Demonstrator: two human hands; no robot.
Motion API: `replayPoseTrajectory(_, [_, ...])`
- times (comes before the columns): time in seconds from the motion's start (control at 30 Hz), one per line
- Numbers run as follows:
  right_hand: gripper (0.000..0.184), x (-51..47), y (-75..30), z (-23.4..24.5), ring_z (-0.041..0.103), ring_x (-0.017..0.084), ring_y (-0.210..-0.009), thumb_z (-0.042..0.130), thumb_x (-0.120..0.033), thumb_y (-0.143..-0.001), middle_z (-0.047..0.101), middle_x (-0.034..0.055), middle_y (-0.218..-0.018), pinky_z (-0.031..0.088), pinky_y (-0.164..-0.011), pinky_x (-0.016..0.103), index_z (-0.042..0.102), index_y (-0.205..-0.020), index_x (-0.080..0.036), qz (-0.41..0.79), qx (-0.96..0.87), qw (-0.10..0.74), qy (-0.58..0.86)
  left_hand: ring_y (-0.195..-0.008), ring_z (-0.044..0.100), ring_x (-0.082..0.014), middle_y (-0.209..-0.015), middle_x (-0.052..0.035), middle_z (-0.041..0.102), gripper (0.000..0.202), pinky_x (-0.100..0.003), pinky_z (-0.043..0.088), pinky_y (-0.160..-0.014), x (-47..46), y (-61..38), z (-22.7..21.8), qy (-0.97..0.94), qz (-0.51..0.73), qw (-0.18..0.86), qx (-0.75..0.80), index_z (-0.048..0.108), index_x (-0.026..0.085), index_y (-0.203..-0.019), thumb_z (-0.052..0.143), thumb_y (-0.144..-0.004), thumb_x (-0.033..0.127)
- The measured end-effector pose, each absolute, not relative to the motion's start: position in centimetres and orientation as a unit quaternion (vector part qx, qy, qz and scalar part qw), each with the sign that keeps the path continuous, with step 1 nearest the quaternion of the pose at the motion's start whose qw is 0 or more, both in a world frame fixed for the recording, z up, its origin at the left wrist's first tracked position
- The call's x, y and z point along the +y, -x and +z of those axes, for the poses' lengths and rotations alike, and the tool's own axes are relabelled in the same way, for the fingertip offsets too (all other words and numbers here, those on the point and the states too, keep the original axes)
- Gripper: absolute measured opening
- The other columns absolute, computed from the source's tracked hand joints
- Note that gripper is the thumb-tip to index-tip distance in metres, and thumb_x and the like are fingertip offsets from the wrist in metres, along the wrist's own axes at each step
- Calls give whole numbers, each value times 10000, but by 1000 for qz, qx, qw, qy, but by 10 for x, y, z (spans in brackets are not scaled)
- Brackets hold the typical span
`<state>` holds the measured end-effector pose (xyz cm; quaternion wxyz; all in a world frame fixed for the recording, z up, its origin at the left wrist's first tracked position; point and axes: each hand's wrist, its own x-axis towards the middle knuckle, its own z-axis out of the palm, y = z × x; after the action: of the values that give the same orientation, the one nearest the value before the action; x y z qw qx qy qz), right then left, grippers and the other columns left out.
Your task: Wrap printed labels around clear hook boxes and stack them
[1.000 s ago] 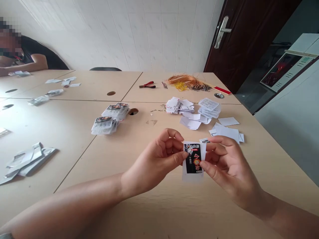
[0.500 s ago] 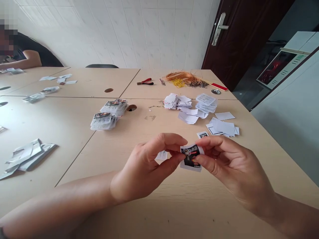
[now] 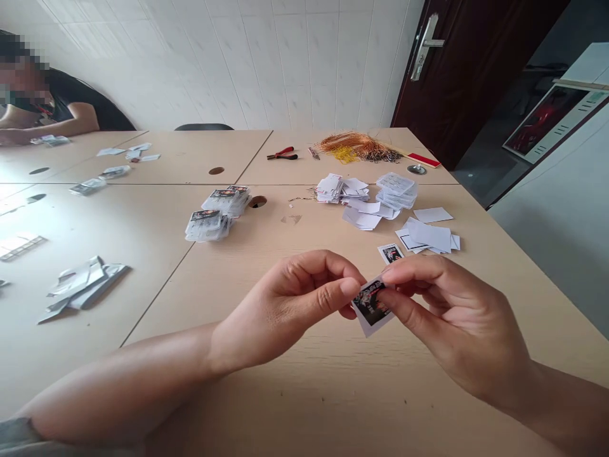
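Note:
A small printed sticker [image 3: 372, 310], black with white lettering and a white border, is held above the table, its lower corner tilted toward me. My right hand [image 3: 457, 317] pinches its right side between thumb and fingers. At its upper left edge, the thumb and fingers of my left hand [image 3: 299, 304] close on it too. What lies behind the sticker, between the fingertips, is hidden. Just beyond my right fingertips, a similar black-and-white sticker [image 3: 392, 254] rests on the table.
Clear plastic boxes [image 3: 207, 226] with printed labels are stacked left of centre. White cards [image 3: 429, 236] and clear cases [image 3: 396, 190] sit at the right. Farther back are pliers [image 3: 282, 154] and orange strands [image 3: 354, 143]. Silver pouches [image 3: 88, 285] lie left; a co-worker [image 3: 71, 111] sits far left.
The sticker has turned to a slant. My left thumb has moved up to its upper edge. The view has swung left, showing more of the co-worker.

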<state>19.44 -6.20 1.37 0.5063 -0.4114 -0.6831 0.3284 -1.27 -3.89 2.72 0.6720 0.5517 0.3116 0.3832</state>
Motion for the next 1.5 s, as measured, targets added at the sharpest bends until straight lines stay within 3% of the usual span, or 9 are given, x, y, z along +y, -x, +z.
replayPoseTrajectory(0.2, [137,-59,-194,15,709,61,-649,740,-187,-873,725,-83,-784,580,-557,117,659,-915,-289,367,-664,494,426,-659,670,-54,-737,32,684,92,-132,578,-645,-35,11,23,-415,394,772,277,762,159,-826,847,-835,193])
replayPoseTrajectory(0.33, [143,-55,-197,11,698,98,-792,709,-150,-880,671,-13,-953,601,-643,190,668,-941,-273,192,-730,504,421,-671,729,-71,-747,20,717,92,-150,618,-690,-34,10,22,-378,390,794,274,759,146,-821,851,-824,147])
replayPoseTrajectory(0.43, [202,-56,-200,8,674,91,-803,647,-54,-875,632,-9,-897,587,-717,199,671,-911,-251,107,-773,485,395,-703,744,-77,-769,22,731,90,-167,639,-728,-35,8,22,-379,408,780,285,756,141,-811,840,-827,114])
replayPoseTrajectory(0.8, [66,-61,-195,5,736,84,-866,672,-145,-923,768,19,-906,568,-851,166,650,-953,-200,150,-797,459,363,-764,717,-49,-815,45,764,151,-140,601,-745,-40,0,9,-439,449,733,260,703,177,-871,793,-859,57])
replayPoseTrajectory(1.27, [132,-63,-196,7,780,97,-876,660,-106,-884,815,5,-946,609,-839,152,673,-927,-230,199,-784,454,374,-771,727,-70,-805,46,759,244,-168,601,-755,-51,0,8,-576,480,585,309,581,206,-838,755,-839,36])
replayPoseTrajectory(1.5, [164,-65,-198,6,795,121,-890,670,-95,-870,827,-16,-977,633,-845,181,676,-926,-250,193,-782,452,383,-757,727,-82,-800,57,696,280,-180,593,-739,-51,1,5,-656,509,449,330,592,218,-836,771,-781,11])
